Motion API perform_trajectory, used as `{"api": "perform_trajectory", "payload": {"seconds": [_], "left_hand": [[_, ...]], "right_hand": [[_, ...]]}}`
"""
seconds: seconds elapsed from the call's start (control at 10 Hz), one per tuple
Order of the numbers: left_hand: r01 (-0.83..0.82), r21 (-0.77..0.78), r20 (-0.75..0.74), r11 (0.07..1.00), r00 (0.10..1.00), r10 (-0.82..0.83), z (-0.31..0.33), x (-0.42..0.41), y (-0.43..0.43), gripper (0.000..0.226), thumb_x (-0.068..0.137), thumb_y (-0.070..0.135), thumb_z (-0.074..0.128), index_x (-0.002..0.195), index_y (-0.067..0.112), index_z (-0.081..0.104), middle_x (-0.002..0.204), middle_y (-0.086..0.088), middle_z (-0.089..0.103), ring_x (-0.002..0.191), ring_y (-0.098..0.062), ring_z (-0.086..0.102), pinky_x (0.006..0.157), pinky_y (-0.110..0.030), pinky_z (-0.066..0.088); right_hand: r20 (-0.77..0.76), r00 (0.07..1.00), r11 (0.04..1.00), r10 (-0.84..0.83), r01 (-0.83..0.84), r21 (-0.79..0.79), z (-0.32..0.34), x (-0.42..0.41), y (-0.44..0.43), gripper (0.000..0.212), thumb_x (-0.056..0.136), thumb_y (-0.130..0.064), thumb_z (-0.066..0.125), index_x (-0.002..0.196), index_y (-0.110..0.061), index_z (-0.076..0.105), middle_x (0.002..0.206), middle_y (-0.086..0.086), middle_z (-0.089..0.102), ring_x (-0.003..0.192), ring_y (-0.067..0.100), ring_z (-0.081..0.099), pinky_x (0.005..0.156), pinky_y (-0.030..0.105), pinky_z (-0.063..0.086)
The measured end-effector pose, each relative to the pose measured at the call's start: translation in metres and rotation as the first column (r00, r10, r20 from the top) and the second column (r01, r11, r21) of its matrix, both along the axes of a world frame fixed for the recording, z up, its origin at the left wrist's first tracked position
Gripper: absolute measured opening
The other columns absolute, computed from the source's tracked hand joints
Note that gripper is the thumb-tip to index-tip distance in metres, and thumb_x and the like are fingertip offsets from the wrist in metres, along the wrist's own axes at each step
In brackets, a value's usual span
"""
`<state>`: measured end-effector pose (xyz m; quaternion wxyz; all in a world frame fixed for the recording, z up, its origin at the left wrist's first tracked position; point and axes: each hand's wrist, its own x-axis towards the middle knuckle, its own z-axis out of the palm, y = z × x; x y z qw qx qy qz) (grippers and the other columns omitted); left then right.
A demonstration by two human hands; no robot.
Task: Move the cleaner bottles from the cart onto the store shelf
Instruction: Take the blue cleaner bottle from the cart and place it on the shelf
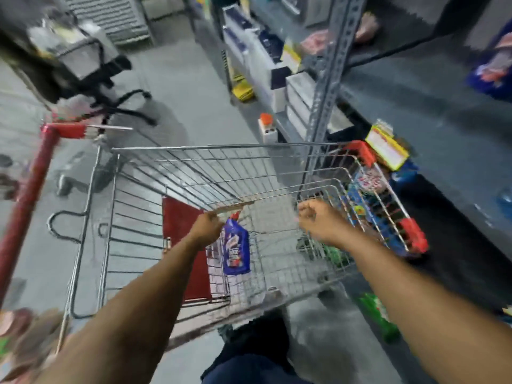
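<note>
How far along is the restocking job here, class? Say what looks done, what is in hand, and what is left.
Done: the cart is nearly empty. In hand: the left hand grips the one blue bottle by its neck inside the cart; the right hand looks empty. Left: carrying that bottle to the shelf.

Standing in the aisle, just left of the store shelf [432,106], with its far right corner nearly touching the shelf upright [331,79]: the cart [194,162]. Lying inside the cart, near its middle: one cleaner bottle [237,250], cap pointing away. Reaching into the basket from the near side: the left hand [206,227], closed around the bottle's neck, and the right hand [318,220], loosely curled above the basket, right of the bottle and apart from it. Sitting on the lower shelf, beyond the cart's right wall: packets [365,189]. Resting on the floor ahead of the cart, beside the upright: a small box [267,128].
</note>
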<state>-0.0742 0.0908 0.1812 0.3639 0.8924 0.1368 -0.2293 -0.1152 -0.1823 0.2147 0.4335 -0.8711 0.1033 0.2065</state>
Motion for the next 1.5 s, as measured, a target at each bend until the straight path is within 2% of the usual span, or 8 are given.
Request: {"api": "perform_trajectory", "payload": {"seconds": [0.2,0.4,0.5,0.7,1.0,1.2,1.3,1.5], "left_hand": [[-0.295,-0.154,-0.327,0.943,0.916,0.233,-0.072,0.005,-0.001,0.014,0.090,-0.003,0.048,0.083,0.007,0.054,0.062,-0.002,0.052,0.043,-0.006,0.052,0.035,-0.012,0.039],[-0.728,-0.127,-0.709,0.674,0.542,0.451,-0.149,-0.028,-0.012,0.018,0.095,0.010,0.042,0.078,0.013,0.050,0.074,-0.002,0.049,0.063,-0.017,0.049,0.060,-0.027,0.046],[-0.893,-0.052,-0.719,0.447,0.344,0.604,-0.180,-0.047,-0.013,0.015,0.090,0.007,0.043,0.079,0.013,0.050,0.066,-0.006,0.046,0.055,-0.019,0.044,0.052,-0.023,0.033],[-0.973,-0.031,-0.686,0.229,0.187,0.703,-0.202,-0.056,-0.017,0.025,0.094,0.019,0.040,0.070,0.020,0.046,0.073,0.004,0.048,0.062,-0.009,0.046,0.058,-0.023,0.040],[-0.953,-0.121,-0.792,-0.278,-0.076,0.605,-0.204,-0.043,-0.017,0.015,0.095,0.006,0.045,0.095,0.006,0.060,0.107,-0.015,0.065,0.099,-0.025,0.063,0.084,-0.036,0.056],[-0.935,-0.196,-0.812,-0.295,-0.014,0.583,-0.184,-0.034,-0.011,0.036,0.099,0.028,0.038,0.120,0.004,0.055,0.112,-0.015,0.065,0.107,-0.028,0.061,0.104,-0.043,0.045],[-0.944,-0.266,-0.826,-0.194,0.120,0.551,-0.156,-0.017,-0.021,0.026,0.098,0.021,0.039,0.113,0.009,0.057,0.106,-0.013,0.065,0.094,-0.026,0.063,0.084,-0.039,0.052],[-0.832,-0.553,-0.787,-0.037,0.507,0.352,-0.068,0.004,-0.069,0.018,0.095,0.012,0.044,0.092,0.009,0.061,0.095,-0.011,0.066,0.087,-0.022,0.063,0.088,-0.037,0.051]], "right_hand": [[-0.266,0.938,0.963,0.223,-0.255,-0.091,-0.085,0.062,0.053,0.048,0.084,-0.025,0.062,0.129,-0.012,0.049,0.104,0.001,0.054,0.093,0.020,0.055,0.078,0.028,0.043],[-0.367,0.894,0.937,0.258,-0.325,-0.132,-0.159,0.104,0.100,0.045,0.087,-0.025,0.059,0.129,-0.015,0.050,0.133,0.009,0.056,0.116,0.027,0.056,0.092,0.028,0.044],[-0.355,0.889,0.926,0.288,-0.354,-0.135,-0.190,0.120,0.125,0.042,0.088,-0.027,0.057,0.126,-0.010,0.054,0.131,0.012,0.058,0.117,0.029,0.055,0.097,0.032,0.043],[-0.329,0.896,0.932,0.299,-0.349,-0.101,-0.237,0.136,0.159,0.031,0.088,-0.033,0.056,0.101,-0.007,0.064,0.103,0.015,0.069,0.088,0.029,0.063,0.072,0.031,0.047],[-0.355,0.910,0.970,0.214,-0.240,-0.031,-0.257,0.134,0.161,0.028,0.086,-0.026,0.060,0.110,-0.013,0.062,0.108,0.008,0.068,0.092,0.024,0.063,0.079,0.033,0.048],[-0.273,0.962,0.995,0.008,0.020,0.098,-0.219,0.127,0.131,0.033,0.080,-0.018,0.068,0.111,-0.013,0.060,0.103,0.000,0.063,0.101,0.025,0.063,0.093,0.042,0.050],[-0.164,0.981,0.983,-0.099,0.121,0.135,-0.177,0.123,0.108,0.033,0.078,-0.016,0.070,0.109,-0.017,0.059,0.104,0.000,0.064,0.098,0.022,0.064,0.094,0.045,0.051],[0.156,0.956,0.964,-0.249,0.228,0.139,-0.038,0.105,0.052,0.034,0.079,-0.018,0.069,0.111,-0.019,0.056,0.108,0.000,0.066,0.096,0.017,0.063,0.090,0.038,0.052]]}}
